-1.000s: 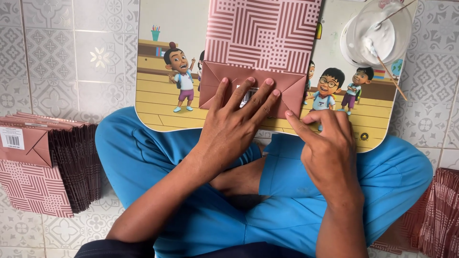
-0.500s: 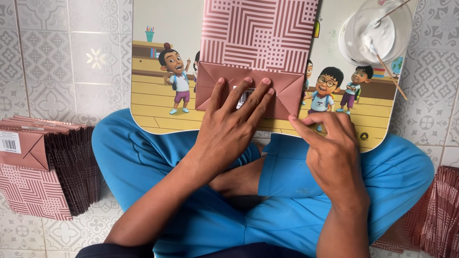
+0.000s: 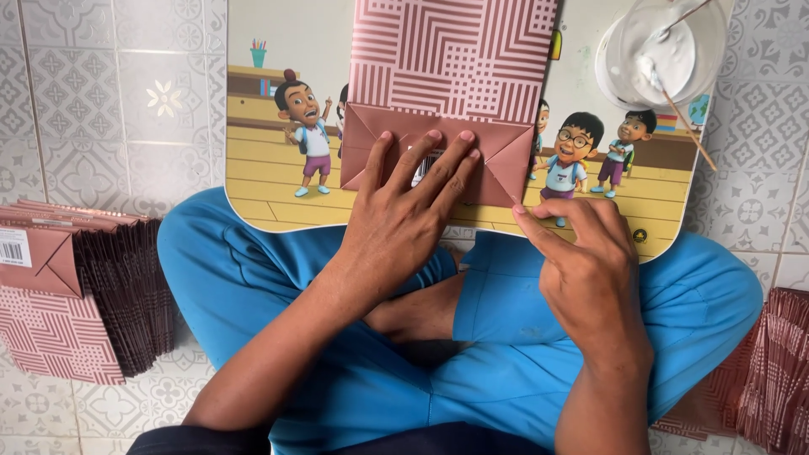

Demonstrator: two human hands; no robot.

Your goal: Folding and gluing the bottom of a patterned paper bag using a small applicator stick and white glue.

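Paper bag (image 3: pixel 452 76), pink with a white geometric print, lies on a cartoon-printed lap board (image 3: pixel 278 109) across the person's crossed legs in blue trousers (image 3: pixel 522 371); left hand (image 3: pixel 404 223) rests flat, fingers spread, pressing the bag's folded bottom flap (image 3: pixel 497 160); its grip closes on nothing; right hand (image 3: pixel 590 270) is loosely curled, index fingertip touching the flap's lower right corner, holding nothing; glue bowl (image 3: pixel 661 50) with stick sits at the board's far right corner; stack of finished bags (image 3: pixel 76 286) lies on the tiled floor to the left.
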